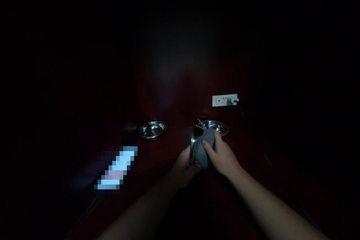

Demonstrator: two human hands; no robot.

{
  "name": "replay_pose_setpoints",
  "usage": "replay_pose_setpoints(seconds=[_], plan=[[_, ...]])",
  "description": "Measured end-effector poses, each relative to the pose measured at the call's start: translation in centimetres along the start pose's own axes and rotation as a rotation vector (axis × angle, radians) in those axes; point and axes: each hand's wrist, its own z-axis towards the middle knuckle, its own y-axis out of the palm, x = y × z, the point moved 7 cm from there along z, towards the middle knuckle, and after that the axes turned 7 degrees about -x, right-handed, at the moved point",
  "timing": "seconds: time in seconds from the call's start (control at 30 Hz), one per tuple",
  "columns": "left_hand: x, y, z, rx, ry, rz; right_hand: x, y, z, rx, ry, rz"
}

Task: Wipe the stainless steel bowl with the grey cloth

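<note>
The scene is very dark. My left hand grips a small steel dish held on edge, tilted upright. My right hand presses a grey cloth against the dish's face, fingers curled over it. Both hands hover above a dark red table. Two more steel dishes lie flat on the table: one steel dish to the left, another steel dish just behind my right hand.
A white power strip with a white plug in it lies further back on the right, its dark cable running toward me along the right side. A lit, blurred-out screen glows at the left. Everything else is black.
</note>
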Motion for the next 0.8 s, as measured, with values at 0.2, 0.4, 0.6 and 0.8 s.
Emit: replay_pose_setpoints(seconds=[0.2,0.4,0.6,0.8], plan=[[-1.2,-0.4,-0.3,0.026,-0.078,-0.053,-0.2,-0.6,0.2,0.108,-0.092,0.057],[-1.1,-0.2,-0.4,0.038,-0.061,-0.062,-0.4,-1.3,0.0,0.248,-0.168,0.079],[-0.4,0.1,-0.1,0.015,-0.034,-0.020,-1.8,-2.2,-0.7,0.385,-0.342,0.028],[-0.3,-0.4,-0.3,0.054,-0.009,0.107,-3.7,-0.5,-1.4,0.157,-0.502,-0.052]])
